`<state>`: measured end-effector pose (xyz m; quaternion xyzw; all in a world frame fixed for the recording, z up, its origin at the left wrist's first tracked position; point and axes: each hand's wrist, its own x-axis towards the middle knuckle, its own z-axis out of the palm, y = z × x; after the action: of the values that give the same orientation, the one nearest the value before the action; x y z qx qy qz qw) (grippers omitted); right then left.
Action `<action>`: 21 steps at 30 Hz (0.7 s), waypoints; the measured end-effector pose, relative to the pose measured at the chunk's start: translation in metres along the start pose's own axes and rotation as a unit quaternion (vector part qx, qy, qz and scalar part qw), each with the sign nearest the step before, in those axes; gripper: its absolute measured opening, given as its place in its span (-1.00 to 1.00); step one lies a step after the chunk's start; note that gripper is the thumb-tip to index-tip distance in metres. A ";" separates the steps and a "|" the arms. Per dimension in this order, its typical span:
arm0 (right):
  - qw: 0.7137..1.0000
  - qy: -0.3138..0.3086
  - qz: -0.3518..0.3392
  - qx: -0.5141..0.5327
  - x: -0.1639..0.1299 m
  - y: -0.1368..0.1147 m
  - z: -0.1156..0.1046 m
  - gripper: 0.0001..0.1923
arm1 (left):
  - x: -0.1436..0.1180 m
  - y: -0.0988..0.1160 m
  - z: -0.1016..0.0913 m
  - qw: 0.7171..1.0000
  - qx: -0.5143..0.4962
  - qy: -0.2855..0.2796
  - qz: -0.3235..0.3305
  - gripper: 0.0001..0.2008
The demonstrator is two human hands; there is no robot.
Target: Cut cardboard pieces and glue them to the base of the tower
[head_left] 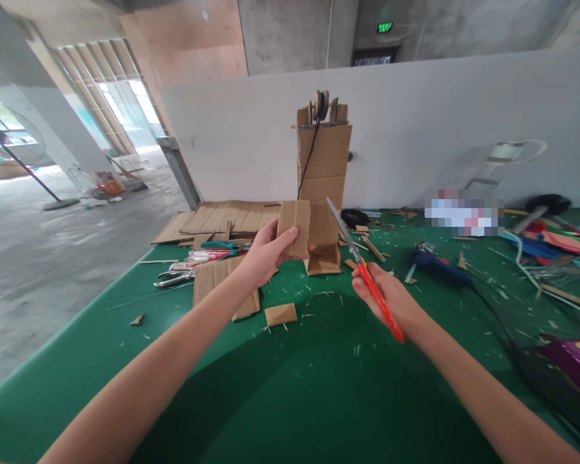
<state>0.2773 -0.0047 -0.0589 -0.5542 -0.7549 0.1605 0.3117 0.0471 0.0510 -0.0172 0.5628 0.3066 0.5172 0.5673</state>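
My left hand (pixel 269 252) grips a small rectangular piece of cardboard (pixel 294 219), thumb on its near face and the other fingers behind it. In my right hand (pixel 384 293) is a pair of red-handled scissors (pixel 362 261), blades pointing up and left, apart from the cardboard. Just behind both stands a tall cardboard tower (pixel 325 161) with a pulley wheel (pixel 321 105) on top and a black cord (pixel 309 161) hanging from it. A small cardboard scrap (pixel 281 314) lies on the green table (pixel 290 399) below my hands.
Cardboard sheets (pixel 232 217) and pliers (pixel 174 278) lie to the left. On the right are a dark blue glue gun (pixel 437 265) with its cable, a purple object (pixel 575 361) and a pile of coloured strips (pixel 560 241). A white partition (pixel 241 142) stands behind the table.
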 end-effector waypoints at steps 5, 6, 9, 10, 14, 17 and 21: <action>0.991 0.123 0.047 0.026 0.001 0.008 -0.010 -0.51 | 0.004 -0.001 -0.005 0.989 0.137 0.042 0.048 -0.71; 0.986 0.151 0.058 0.028 0.001 0.012 -0.012 -0.49 | 0.004 -0.002 -0.006 0.984 0.165 0.047 0.056 -0.71; 0.975 0.204 0.092 0.003 0.002 0.023 -0.019 -0.44 | 0.004 -0.003 -0.006 0.958 0.262 0.058 0.098 -0.68; 0.972 0.211 0.102 -0.018 0.004 0.026 -0.022 -0.42 | 0.003 -0.003 -0.006 0.945 0.302 0.053 0.115 -0.68; 0.965 0.174 0.138 -0.141 0.010 0.033 -0.034 -0.45 | -0.003 -0.001 -0.002 0.896 0.425 -0.020 0.123 -0.71; 0.952 0.092 0.183 -0.228 0.013 0.036 -0.036 -0.48 | -0.010 -0.002 0.004 0.856 0.494 -0.091 0.127 -0.79; 0.935 0.025 0.218 -0.277 0.012 0.041 -0.031 -0.48 | -0.024 -0.017 0.019 0.748 0.591 -0.240 0.184 -0.92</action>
<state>0.3255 0.0174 -0.0558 -0.7736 -0.6218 -0.0053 0.1219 0.0618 0.0251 -0.0360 0.9366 0.2956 0.1747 0.0702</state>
